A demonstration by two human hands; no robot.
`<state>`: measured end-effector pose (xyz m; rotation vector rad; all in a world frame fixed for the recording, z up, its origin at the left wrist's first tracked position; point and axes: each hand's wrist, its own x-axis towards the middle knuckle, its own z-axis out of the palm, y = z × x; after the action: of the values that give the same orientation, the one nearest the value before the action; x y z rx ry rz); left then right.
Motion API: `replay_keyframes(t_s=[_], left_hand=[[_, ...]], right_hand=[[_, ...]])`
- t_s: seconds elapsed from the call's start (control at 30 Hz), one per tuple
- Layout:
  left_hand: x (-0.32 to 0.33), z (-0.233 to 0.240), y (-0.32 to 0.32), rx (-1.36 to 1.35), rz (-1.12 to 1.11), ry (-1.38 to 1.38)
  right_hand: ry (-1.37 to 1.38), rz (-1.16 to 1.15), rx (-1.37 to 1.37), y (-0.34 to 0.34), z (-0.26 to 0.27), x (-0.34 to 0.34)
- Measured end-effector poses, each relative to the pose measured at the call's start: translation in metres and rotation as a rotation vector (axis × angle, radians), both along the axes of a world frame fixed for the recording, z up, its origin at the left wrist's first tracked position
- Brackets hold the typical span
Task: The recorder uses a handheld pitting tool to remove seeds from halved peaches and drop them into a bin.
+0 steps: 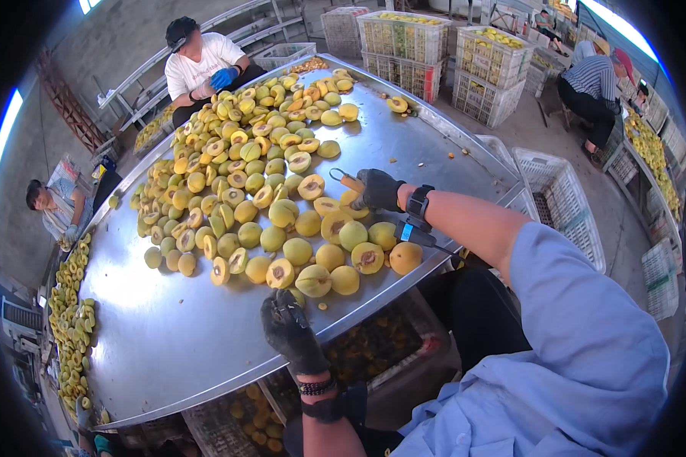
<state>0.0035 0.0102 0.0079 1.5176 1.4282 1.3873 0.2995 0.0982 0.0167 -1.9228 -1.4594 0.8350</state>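
Observation:
My right hand (pixel 377 189), in a dark work glove, grips a pitting tool (pixel 346 179) with a wooden handle and a curved metal loop, just above the near fruit. My left hand (pixel 290 330), in a dark, wet-looking glove, is at the near edge of the metal table (pixel 166 348), its fingers curled beside a halved fruit. Whether it holds anything is hidden. Yellow-green peach halves (pixel 279 273) lie piled over the table's middle, many with the pit or brown cavity showing. A few whole-looking ones (pixel 313 281) lie closest to me.
Below the near edge stand crates (pixel 429 337) with fruit pieces. An open white plastic crate (pixel 566 200) is at right, stacked full crates (pixel 403 37) behind. Co-workers sit beyond the table (pixel 203 63), at its left (pixel 68 211) and at another table (pixel 594 80). A raised metal rim (pixel 434 114) borders the table.

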Motion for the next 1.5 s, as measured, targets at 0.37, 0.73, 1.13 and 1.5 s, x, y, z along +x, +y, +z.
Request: replay_keyframes(t_s=[0.37, 0.73, 1.13, 1.5], left_hand=[[-0.001, 0.008, -0.023, 0.437, -0.406, 0.042], [-0.021, 0.019, -0.065, 0.375, -0.272, 0.151], [-0.025, -0.015, -0.070, 0.385, -0.267, 0.012], [-0.014, -0.016, -0.077, 0.023, -0.123, -0.096]], right_hand=[[-0.095, 0.739, 0.522, -0.084, 0.053, -0.113], [0.102, 0.367, 0.438, -0.169, 0.022, -0.144], [-0.457, 0.370, 0.451, -0.202, 0.016, -0.170], [-0.517, 0.556, 0.663, -0.215, 0.014, -0.166]])
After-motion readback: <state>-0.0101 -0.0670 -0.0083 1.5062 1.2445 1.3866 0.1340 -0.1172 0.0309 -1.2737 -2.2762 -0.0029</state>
